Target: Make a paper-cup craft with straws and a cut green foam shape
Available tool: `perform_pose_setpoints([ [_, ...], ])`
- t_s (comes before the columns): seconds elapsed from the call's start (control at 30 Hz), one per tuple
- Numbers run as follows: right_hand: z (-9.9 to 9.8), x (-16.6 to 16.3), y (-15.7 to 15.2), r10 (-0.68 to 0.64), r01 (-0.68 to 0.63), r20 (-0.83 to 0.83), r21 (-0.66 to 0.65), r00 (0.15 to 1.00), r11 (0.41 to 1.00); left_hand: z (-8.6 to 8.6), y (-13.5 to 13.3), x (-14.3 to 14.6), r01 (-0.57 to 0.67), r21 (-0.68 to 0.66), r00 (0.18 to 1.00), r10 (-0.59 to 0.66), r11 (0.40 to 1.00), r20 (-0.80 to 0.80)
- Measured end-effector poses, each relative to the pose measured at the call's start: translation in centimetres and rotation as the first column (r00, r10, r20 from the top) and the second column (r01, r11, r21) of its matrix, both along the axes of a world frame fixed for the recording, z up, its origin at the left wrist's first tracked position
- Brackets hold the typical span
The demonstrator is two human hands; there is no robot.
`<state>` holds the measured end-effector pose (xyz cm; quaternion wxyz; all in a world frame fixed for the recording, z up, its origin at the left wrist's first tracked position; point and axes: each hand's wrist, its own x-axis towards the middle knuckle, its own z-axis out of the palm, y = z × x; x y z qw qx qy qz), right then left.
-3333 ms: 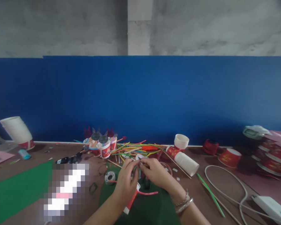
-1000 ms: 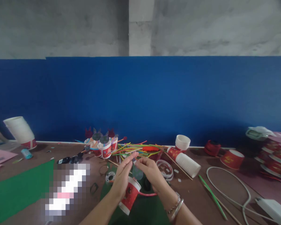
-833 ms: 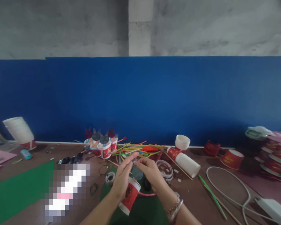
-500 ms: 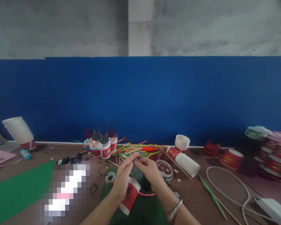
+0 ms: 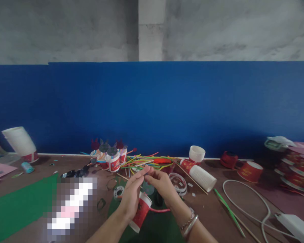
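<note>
My left hand (image 5: 132, 192) is closed around the back of a red paper cup (image 5: 142, 211) with a white rim, tilted below the palm. A dark round disc (image 5: 148, 188) stands up at the cup's rim, between my two hands. A pink strip (image 5: 160, 210) sticks out from the cup to the right. My right hand (image 5: 162, 187), with bracelets at the wrist, pinches at the disc's upper edge. Its fingertips meet the left fingertips there, and whatever they pinch is hidden.
Behind my hands stand several red cups (image 5: 114, 163) with dark eared discs and a pile of coloured strips (image 5: 144, 161). Tape rolls (image 5: 119, 191), a lying cup stack (image 5: 202, 177), a white cable (image 5: 243, 181) and a green sheet (image 5: 25, 199) surround them. A blue panel (image 5: 152, 108) rises behind.
The fingertips of both hands have shifted slightly at the disc's top, and the small dark piece seen between them is now covered. The cup stays in nearly the same place.
</note>
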<state>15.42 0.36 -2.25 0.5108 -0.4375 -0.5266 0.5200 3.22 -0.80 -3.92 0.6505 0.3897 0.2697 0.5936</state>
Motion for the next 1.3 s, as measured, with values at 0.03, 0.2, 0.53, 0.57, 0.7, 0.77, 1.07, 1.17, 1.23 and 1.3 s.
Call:
perform_pose_setpoints([
  [0.03,0.0,0.0,0.0,0.002,-0.001,-0.005,0.01,1.0,1.0,0.1,0.0,0.0,0.009,0.007,1.0,-0.009,1.0,-0.002],
  [0.2,0.2,0.3,-0.1,-0.013,0.008,0.051,0.101,0.999,0.995,0.7,0.0,-0.2,-0.097,0.025,0.992,0.098,0.995,-0.08],
  [0.53,0.9,1.0,-0.1,-0.016,-0.032,0.284,0.166,0.959,0.986,0.4,1.1,-0.9,-0.223,0.212,0.849,0.296,0.952,-0.438],
  [0.57,0.9,1.0,-0.1,-0.018,-0.027,0.27,0.161,0.963,0.987,0.3,1.1,-0.9,-0.242,0.2,0.845,0.308,0.949,-0.437],
  [0.7,0.8,1.1,0.0,0.008,-0.038,0.232,0.128,0.973,0.991,0.2,1.0,-0.7,-0.269,0.16,0.855,0.312,0.95,-0.414],
  [0.77,0.8,1.2,0.1,0.006,-0.039,0.255,0.126,0.967,0.991,0.2,1.0,-0.7,-0.239,0.183,0.851,0.297,0.954,-0.434],
  [1.07,1.3,1.2,-0.6,-0.243,0.144,0.338,0.292,0.909,0.946,0.7,1.0,-1.1,-0.349,0.374,0.701,0.504,0.86,-0.504],
  [1.17,1.7,0.8,-1.2,-0.247,0.128,0.404,0.3,0.881,0.946,0.9,0.8,-1.0,-0.38,0.456,0.654,0.582,0.805,-0.483],
  [1.23,1.8,0.6,-1.3,-0.226,0.103,0.445,0.283,0.866,0.954,1.0,0.7,-1.0,-0.349,0.503,0.646,0.592,0.791,-0.482],
  [1.3,1.7,0.6,-1.4,-0.22,0.095,0.467,0.276,0.857,0.957,0.9,0.5,-1.0,-0.307,0.547,0.634,0.596,0.778,-0.492],
])
